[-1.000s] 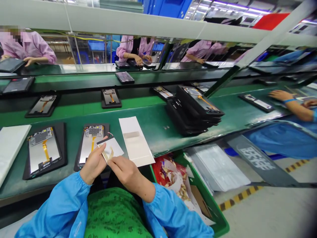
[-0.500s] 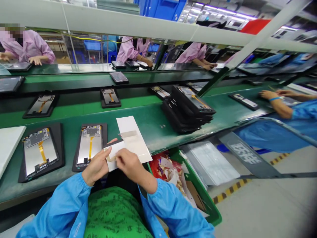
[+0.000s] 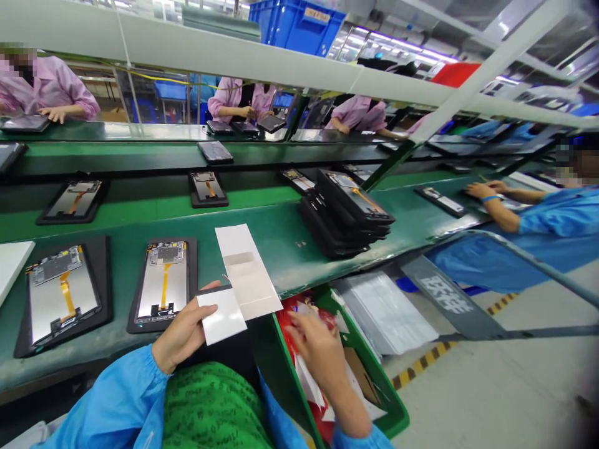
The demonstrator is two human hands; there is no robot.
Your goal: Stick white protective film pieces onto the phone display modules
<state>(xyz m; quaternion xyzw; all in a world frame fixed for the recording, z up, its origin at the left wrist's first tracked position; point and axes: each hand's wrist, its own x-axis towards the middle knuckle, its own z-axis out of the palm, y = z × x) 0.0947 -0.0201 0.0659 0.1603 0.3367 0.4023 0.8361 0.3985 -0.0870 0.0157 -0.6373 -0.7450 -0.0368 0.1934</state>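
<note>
My left hand (image 3: 185,327) grips a flat white rectangular piece (image 3: 222,317) with a dark far edge, thumb on top. Thin wires stick out near its upper corner. My right hand (image 3: 318,346) is above the green bin (image 3: 395,402), somewhat blurred, its fingers bent and apart with nothing visible between them. Just beyond the held piece, a long white card (image 3: 257,290) lies at the bench edge. Two opened tablets, a nearer tablet (image 3: 161,280) and a left tablet (image 3: 63,299), rest on dark covers, their circuit boards and orange ribbon cables showing.
A stack of black tablets (image 3: 346,215) stands on the green bench (image 3: 276,234). Red and white scraps fill the bin. Beside it are clear plastic sheets (image 3: 388,312) and a grey metal frame (image 3: 449,293). A co-worker's blue sleeve (image 3: 552,212) is at right; people in pink sit across the line.
My right hand has left the white piece and moved right, over the bin. The tan strip it was pulling at has gone from the piece's face. My left hand still holds the piece.
</note>
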